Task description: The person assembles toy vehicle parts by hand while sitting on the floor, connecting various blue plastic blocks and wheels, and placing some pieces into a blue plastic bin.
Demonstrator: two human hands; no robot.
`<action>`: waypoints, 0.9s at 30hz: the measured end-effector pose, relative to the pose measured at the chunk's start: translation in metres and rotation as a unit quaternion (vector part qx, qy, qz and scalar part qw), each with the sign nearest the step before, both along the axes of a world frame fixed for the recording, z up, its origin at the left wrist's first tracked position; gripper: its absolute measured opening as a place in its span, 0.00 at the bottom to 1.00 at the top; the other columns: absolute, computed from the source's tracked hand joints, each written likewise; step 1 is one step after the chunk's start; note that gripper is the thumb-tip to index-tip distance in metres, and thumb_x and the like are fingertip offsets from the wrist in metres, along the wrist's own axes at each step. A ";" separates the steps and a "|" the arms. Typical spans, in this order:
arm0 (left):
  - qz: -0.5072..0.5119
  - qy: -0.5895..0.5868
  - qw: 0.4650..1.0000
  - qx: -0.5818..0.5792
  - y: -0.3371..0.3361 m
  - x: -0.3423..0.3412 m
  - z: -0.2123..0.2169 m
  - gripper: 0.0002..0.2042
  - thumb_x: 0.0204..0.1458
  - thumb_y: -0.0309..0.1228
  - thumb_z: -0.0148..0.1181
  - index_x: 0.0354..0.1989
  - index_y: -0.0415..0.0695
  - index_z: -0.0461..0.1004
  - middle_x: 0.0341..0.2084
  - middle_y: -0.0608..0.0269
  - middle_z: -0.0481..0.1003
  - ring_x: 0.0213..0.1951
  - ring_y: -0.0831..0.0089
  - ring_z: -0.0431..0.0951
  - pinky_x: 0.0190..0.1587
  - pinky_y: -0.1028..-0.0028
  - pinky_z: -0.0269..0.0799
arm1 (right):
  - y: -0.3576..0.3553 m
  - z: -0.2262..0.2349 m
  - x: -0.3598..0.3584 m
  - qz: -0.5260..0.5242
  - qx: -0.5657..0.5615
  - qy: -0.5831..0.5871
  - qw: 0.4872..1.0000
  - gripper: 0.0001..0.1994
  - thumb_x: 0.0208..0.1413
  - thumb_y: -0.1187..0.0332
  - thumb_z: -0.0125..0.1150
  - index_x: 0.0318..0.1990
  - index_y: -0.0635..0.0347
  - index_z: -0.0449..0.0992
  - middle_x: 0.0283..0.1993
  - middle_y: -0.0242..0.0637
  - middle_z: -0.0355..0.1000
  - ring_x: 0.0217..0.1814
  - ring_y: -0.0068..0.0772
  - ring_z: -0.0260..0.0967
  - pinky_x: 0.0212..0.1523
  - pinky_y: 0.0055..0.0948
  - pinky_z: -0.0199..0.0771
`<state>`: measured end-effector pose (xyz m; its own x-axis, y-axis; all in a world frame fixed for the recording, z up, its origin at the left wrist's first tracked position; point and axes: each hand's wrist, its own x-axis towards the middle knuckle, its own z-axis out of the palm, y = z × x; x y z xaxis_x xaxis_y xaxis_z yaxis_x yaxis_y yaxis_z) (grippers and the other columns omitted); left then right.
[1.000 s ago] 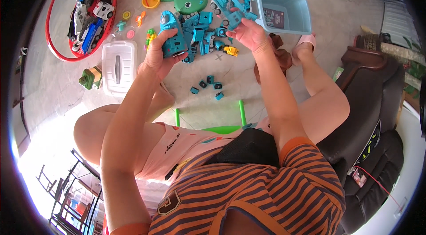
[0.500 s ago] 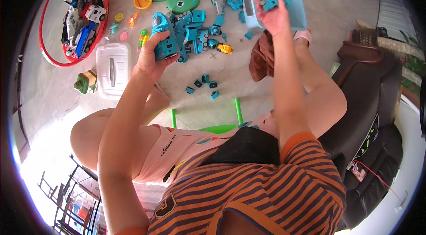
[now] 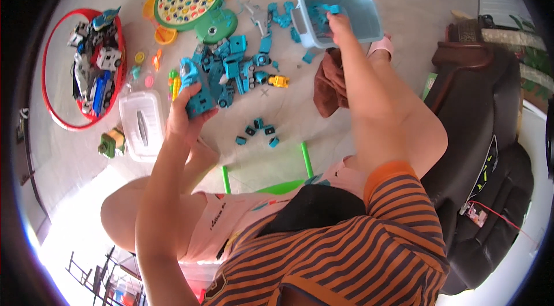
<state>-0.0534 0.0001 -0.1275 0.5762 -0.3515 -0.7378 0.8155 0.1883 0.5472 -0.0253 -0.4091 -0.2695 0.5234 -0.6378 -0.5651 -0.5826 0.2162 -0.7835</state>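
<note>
My left hand (image 3: 183,114) is closed around a chunky teal toy vehicle part (image 3: 199,103), lifted above the floor in front of my left knee. My right hand (image 3: 340,26) reaches inside a light-blue plastic bin (image 3: 376,14), its fingers on a teal toy vehicle piece (image 3: 327,9); the fingertips are partly hidden. Beyond the left hand lies a pile of teal toy vehicle parts (image 3: 234,66). At the pile's right side is a small yellow toy piece (image 3: 279,81). Several small teal blocks (image 3: 258,124) lie nearer to me.
A red-rimmed basket (image 3: 122,55) of toy vehicles stands at far left, near a clear white lid (image 3: 141,127) and a green toy (image 3: 108,145). A round green fishing game (image 3: 216,26) lies at the back. A brown cloth (image 3: 330,84) is below the bin; a dark leather sofa (image 3: 461,104) borders the right.
My right hand has lowered the teal toy piece from above the bin into it. My left hand still holds its teal part. The whole view has shifted slightly.
</note>
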 end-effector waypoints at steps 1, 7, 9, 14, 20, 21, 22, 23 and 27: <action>0.007 0.002 1.000 0.006 -0.001 -0.001 0.002 0.20 0.43 0.40 0.53 0.44 0.44 0.64 0.36 0.60 0.70 0.37 0.68 0.70 0.37 0.67 0.66 | -0.002 -0.007 0.001 0.002 -0.034 -0.012 0.999 0.11 0.52 0.63 0.52 0.41 0.55 0.71 0.39 0.34 0.68 0.38 0.34 0.65 0.31 0.40 0.70; -0.010 0.013 1.000 -0.008 -0.016 0.000 -0.003 0.21 0.42 0.41 0.54 0.44 0.44 0.64 0.36 0.60 0.70 0.37 0.67 0.70 0.37 0.67 0.66 | -0.058 -0.051 0.004 0.153 -0.147 0.088 0.973 0.09 0.46 0.70 0.52 0.33 0.57 0.77 0.32 0.35 0.72 0.34 0.30 0.68 0.28 0.30 0.68; 0.000 0.018 1.000 -0.004 -0.013 0.002 -0.005 0.21 0.42 0.41 0.54 0.44 0.44 0.64 0.36 0.59 0.69 0.37 0.67 0.70 0.37 0.67 0.67 | -0.051 -0.048 0.000 0.209 -0.247 0.103 0.941 0.10 0.45 0.69 0.50 0.34 0.56 0.76 0.34 0.39 0.72 0.33 0.36 0.69 0.30 0.33 0.69; -0.002 0.009 1.000 0.002 -0.002 0.001 0.004 0.22 0.42 0.41 0.55 0.44 0.43 0.63 0.36 0.59 0.69 0.38 0.67 0.70 0.38 0.68 0.66 | 0.014 0.013 -0.002 0.099 -0.494 -0.099 0.858 0.08 0.46 0.64 0.52 0.26 0.56 0.74 0.27 0.39 0.72 0.26 0.41 0.70 0.27 0.33 0.69; -0.018 0.008 1.000 0.005 -0.009 0.000 -0.002 0.21 0.42 0.41 0.55 0.44 0.43 0.63 0.37 0.59 0.69 0.38 0.67 0.70 0.39 0.68 0.66 | 0.107 0.052 -0.066 0.423 -0.479 -0.245 0.729 0.07 0.45 0.66 0.55 0.20 0.55 0.67 0.21 0.33 0.66 0.27 0.35 0.68 0.26 0.31 0.68; -0.019 0.007 1.000 0.004 -0.012 0.001 -0.003 0.21 0.42 0.41 0.55 0.44 0.43 0.64 0.37 0.59 0.70 0.38 0.68 0.70 0.39 0.68 0.66 | 0.103 0.035 -0.073 0.421 -0.481 -0.243 0.730 0.07 0.45 0.66 0.55 0.20 0.55 0.67 0.21 0.33 0.66 0.27 0.35 0.68 0.26 0.31 0.68; -0.018 0.004 1.000 0.004 -0.015 0.002 0.000 0.21 0.42 0.40 0.55 0.44 0.43 0.64 0.37 0.60 0.70 0.38 0.68 0.70 0.39 0.68 0.67 | 0.099 0.006 -0.082 0.475 -0.473 -0.154 0.726 0.05 0.45 0.66 0.54 0.25 0.56 0.68 0.28 0.36 0.67 0.33 0.37 0.67 0.30 0.34 0.68; -0.019 0.003 1.000 0.006 -0.016 0.003 0.002 0.21 0.42 0.40 0.55 0.44 0.43 0.64 0.37 0.60 0.70 0.38 0.68 0.70 0.39 0.68 0.67 | 0.096 -0.018 -0.087 0.526 -0.459 -0.064 0.714 0.07 0.44 0.67 0.54 0.31 0.57 0.69 0.35 0.39 0.67 0.39 0.40 0.66 0.34 0.36 0.69; -0.017 0.007 1.000 0.021 -0.016 -0.002 0.002 0.20 0.43 0.40 0.55 0.43 0.43 0.64 0.36 0.60 0.70 0.37 0.68 0.70 0.38 0.68 0.67 | 0.078 -0.057 -0.105 0.341 -0.471 0.133 0.802 0.22 0.41 0.69 0.55 0.49 0.54 0.63 0.51 0.45 0.56 0.50 0.48 0.58 0.47 0.39 0.63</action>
<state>-0.0550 -0.0155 -0.1251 0.5537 -0.3389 -0.7606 0.8290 0.1382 0.5419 -0.1302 -0.3314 -0.3266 0.8732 -0.4637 -0.1501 -0.4872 -0.8399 -0.2394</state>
